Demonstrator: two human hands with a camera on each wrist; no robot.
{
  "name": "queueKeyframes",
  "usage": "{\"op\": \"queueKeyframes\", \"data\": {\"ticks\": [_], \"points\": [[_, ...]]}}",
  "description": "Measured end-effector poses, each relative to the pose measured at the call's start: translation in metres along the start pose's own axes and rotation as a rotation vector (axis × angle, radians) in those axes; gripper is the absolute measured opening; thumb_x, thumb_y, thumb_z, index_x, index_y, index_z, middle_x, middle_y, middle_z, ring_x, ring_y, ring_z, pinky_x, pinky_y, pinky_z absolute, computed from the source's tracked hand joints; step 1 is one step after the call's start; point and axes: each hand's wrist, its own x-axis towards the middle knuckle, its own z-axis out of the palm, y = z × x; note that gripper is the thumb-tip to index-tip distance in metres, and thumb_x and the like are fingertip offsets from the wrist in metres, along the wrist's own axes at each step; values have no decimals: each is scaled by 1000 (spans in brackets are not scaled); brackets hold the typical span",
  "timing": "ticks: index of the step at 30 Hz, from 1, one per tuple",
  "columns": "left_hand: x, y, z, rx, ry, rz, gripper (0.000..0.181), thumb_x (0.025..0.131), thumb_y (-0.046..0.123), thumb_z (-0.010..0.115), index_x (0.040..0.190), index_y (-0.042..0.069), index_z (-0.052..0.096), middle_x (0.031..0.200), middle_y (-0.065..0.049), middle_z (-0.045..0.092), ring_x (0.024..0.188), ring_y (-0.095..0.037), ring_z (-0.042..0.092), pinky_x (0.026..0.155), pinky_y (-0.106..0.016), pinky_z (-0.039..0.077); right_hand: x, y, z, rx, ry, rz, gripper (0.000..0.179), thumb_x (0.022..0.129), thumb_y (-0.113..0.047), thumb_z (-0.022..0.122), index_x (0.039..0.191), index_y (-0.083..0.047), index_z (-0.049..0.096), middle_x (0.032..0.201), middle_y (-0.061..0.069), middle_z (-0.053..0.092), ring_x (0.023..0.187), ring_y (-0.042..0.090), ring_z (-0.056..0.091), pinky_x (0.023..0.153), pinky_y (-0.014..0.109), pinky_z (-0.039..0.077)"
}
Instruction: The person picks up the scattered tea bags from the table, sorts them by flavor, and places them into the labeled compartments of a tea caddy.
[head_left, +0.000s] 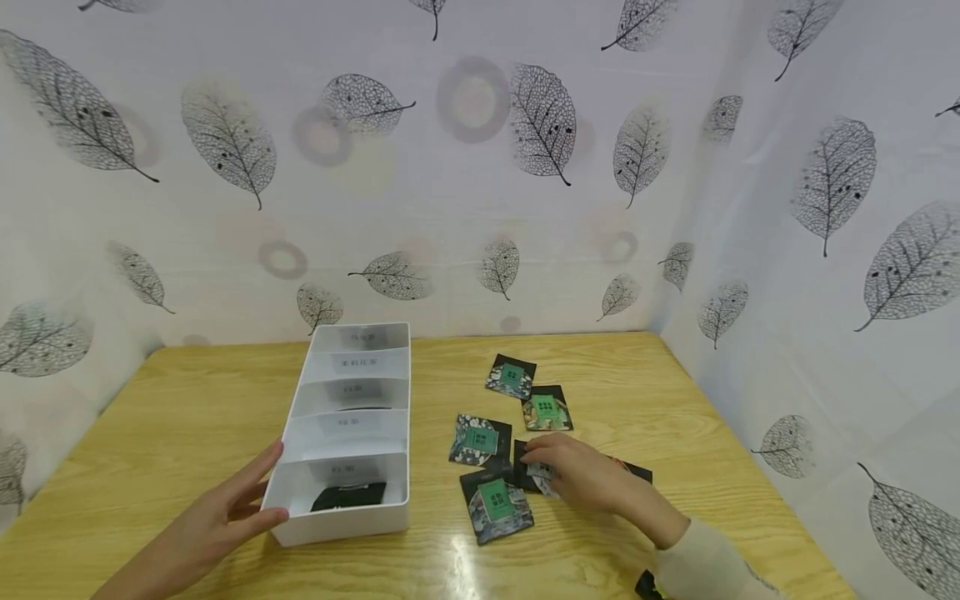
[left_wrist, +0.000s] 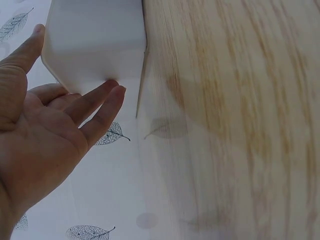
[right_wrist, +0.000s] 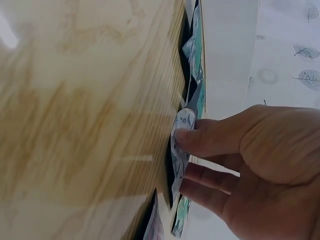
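Note:
My left hand [head_left: 225, 517] rests against the near left corner of a white divided box [head_left: 345, 523], its fairly straight fingers and thumb touching the walls. A black packet [head_left: 348, 497] lies in the box's nearest compartment; the dividers bear printed labels. To the right, my right hand [head_left: 581, 475] pinches a dark patterned tea sachet [head_left: 540, 480] lying on the table. In the right wrist view, the thumb presses on this sachet [right_wrist: 181, 150] with fingers at its edge. Next to it are sachets with green labels, one nearer [head_left: 497, 505] and one farther left [head_left: 481, 440].
Two more sachets overlap slightly farther back, one at the rear [head_left: 512, 376] and another [head_left: 547, 408] beside it. A dark sachet [head_left: 637, 472] lies partly hidden behind the right hand. Near the right sleeve sits a small black object [head_left: 647, 585]. Leaf-patterned cloth [head_left: 450, 192] surrounds the wooden table [head_left: 187, 392].

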Motion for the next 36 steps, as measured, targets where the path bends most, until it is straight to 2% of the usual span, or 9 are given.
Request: {"op": "queueKeyframes", "data": {"ticks": [5,8,13,15,18,21,24,28,36], "points": [[-1,-1,1,-5,10,19,83,104,16,64,165,2,9,163,-38,11,128,-58,51,86,-26,56,-2,3,-1,45,-29,20,42,91,11,65,130,-6,70,142,12,61,133,33,55,105,51,49],[-1,-1,0,0,8,15,83,105,17,64,165,3,8,163,-38,11,128,-58,50,87,-29,58,-3,6,0,83,-31,38,42,93,9,65,131,-7,69,144,11,60,133,32,55,104,50,50],[0,0,1,-7,-2,-7,84,105,19,64,165,4,8,164,-36,10,130,-57,50,89,-34,58,-8,5,-1,99,67,79,39,94,2,70,133,-5,67,142,14,60,130,35,57,101,51,52],[0,-1,1,-7,-2,-4,84,105,19,64,165,4,8,165,-36,10,130,-57,50,89,-32,58,-10,2,-4,74,147,149,38,94,-3,75,131,-5,68,133,15,64,120,33,62,94,50,55],[0,-2,1,-2,4,1,84,104,19,64,166,5,9,165,-35,11,129,-56,51,88,-31,58,-11,-6,-9,36,209,333,38,93,-16,80,127,-5,70,119,13,69,101,27,68,81,48,58],[0,-3,1,-3,2,2,84,104,20,64,166,5,8,164,-36,10,129,-57,50,89,-36,59,-11,-11,-10,5,166,499,41,90,-32,82,118,-4,72,102,8,70,81,20,67,69,43,58],[1,-3,0,-14,-3,-20,85,104,23,64,166,7,8,166,-34,9,131,-56,49,91,-39,58,-10,-13,-5,-9,85,585,44,88,-45,82,104,-6,72,86,3,65,69,16,58,59,38,51],[2,-2,0,-28,-15,-36,86,105,25,64,167,9,7,167,-33,8,133,-56,48,93,-39,57,-7,-12,3,-20,62,600,52,85,-50,83,106,-3,72,84,4,60,69,17,52,58,37,44],[1,0,-1,-15,-16,-55,86,105,26,64,167,8,6,166,-33,8,133,-55,48,94,-44,57,0,-5,4,18,107,479,52,85,-22,87,132,-10,70,105,12,62,80,20,57,61,41,49]]}}
